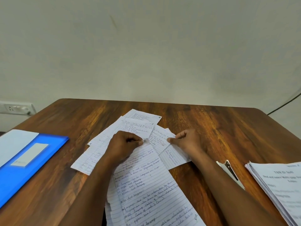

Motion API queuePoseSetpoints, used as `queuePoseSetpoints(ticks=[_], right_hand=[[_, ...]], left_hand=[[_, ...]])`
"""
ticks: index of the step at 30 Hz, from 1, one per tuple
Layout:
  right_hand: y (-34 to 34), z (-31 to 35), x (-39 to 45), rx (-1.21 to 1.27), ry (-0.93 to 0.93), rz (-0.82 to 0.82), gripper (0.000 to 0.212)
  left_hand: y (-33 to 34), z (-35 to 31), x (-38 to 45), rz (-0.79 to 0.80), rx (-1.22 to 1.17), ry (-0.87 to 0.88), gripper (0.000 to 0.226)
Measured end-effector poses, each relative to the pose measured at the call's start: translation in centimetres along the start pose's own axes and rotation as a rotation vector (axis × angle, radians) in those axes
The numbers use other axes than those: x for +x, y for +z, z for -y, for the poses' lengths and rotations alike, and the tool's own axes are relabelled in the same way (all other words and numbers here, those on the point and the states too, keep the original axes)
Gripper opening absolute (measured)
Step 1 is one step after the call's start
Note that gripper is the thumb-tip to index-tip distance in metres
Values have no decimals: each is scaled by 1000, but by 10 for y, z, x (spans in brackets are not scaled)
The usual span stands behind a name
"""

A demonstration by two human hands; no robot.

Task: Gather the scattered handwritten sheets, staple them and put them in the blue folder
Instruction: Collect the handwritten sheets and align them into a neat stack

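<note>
Several lined handwritten sheets (140, 126) lie fanned and overlapping across the middle of the wooden table (219, 128). My left hand (122, 147) pinches the top corner of the large near sheet (146, 185). My right hand (187, 141) pinches the corner of a smaller sheet (158, 141) lying beside it. The blue folder (29, 160) lies shut at the left edge, with a white label on its cover. The stapler (229, 172), silver and black, lies to the right, partly behind my right forearm.
A stack of printed pages (280, 190) sits at the right edge of the table. A wall socket (16, 108) is at the far left and a cable (285, 103) hangs at the far right. The wall stands right behind the table.
</note>
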State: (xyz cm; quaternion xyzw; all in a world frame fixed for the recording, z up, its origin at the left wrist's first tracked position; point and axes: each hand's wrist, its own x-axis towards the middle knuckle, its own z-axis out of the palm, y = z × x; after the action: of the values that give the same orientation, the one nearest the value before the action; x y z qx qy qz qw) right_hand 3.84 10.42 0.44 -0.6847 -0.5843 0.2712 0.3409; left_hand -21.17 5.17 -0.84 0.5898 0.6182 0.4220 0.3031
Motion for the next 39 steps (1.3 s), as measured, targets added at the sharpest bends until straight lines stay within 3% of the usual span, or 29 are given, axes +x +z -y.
queuePoseSetpoints(ticks=[3,7,14,22,26,32,39], right_hand=[[9,5,0,-17,4,10,31],[18,6,1,-113,-37,-28,58],[10,4,4,-18,-36,33,34],[11,4,1,-7,-86,102,46],[11,2,2,8,-81,47,34],[-9,6,3,378,46,14,17],[-28,11,11,585,65,-142,8]], left_hand=[[1,1,1,6,-9,1,10],[1,2,2,13,-13,-7,11],[5,-1,1,22,-11,5,10],[7,-6,-1,32,-10,-18,9],[8,-9,-3,42,-10,-15,8],[8,-15,-6,53,-64,11,10],[7,-20,-8,58,-98,10,8]])
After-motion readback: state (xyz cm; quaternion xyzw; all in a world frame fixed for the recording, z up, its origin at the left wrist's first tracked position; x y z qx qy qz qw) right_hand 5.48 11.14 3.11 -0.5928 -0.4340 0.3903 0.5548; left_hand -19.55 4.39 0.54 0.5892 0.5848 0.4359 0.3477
